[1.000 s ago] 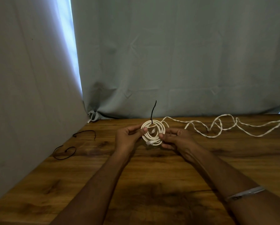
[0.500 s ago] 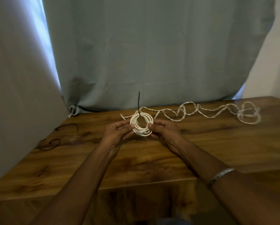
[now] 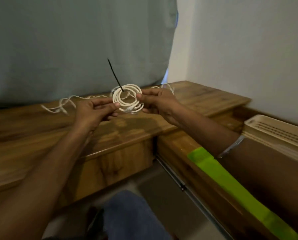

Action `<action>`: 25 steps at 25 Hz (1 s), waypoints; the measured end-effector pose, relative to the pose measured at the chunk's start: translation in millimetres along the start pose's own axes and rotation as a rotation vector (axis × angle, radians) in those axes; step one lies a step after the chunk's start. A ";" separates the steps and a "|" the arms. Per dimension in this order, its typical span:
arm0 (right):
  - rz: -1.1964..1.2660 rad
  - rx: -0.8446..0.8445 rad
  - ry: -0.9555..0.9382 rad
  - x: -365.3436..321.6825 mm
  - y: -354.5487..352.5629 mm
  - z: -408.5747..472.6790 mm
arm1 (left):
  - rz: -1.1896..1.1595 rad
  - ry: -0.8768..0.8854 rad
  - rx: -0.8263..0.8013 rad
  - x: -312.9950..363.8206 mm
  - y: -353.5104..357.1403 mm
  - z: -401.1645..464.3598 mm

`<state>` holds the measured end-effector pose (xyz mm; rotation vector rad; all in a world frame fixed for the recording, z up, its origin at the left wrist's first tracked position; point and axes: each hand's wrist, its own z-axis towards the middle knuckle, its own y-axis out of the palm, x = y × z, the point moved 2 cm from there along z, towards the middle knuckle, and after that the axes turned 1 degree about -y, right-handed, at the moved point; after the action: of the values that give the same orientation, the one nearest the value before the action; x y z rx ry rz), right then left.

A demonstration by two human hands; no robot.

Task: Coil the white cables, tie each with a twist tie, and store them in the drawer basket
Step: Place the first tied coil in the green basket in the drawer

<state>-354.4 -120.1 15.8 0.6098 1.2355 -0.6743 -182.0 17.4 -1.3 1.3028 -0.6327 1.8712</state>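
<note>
A grey curtain hangs behind the wooden table, and a white wall rises to the right of the table. Off the table's right end runs a lower wooden ledge with a bright green strip laid along it, and past that ledge, further from the table, sits a cream slotted basket. Below the table's front edge a blue-clad knee shows. Both forearms reach in over the table, the right one wearing a silver bangle. Up above the table's middle, lifted clear of the wood, sits the coil, a white cable wound in several loops. The left hand pinches the coil's left side between thumb and fingertips, fingers curled round it. The right hand grips the coil's right side, thumb on top, fingers curled underneath. A black tie sticks up from the coil's top edge, slanting up and left against the curtain. On the table behind the hands lies a loose cable, trailing from the far left towards the far right corner. Whether the tie is already twisted round the loops cannot be told.
</note>
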 end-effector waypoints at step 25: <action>-0.434 0.181 0.684 95.0 -190.5 -181.4 | 1.043 0.116 -0.643 -68.8 228.3 -71.6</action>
<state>-594.3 -124.8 -127.9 0.7621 1.9925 -0.9902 -392.6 -84.8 -85.9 0.4137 -1.9068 2.1524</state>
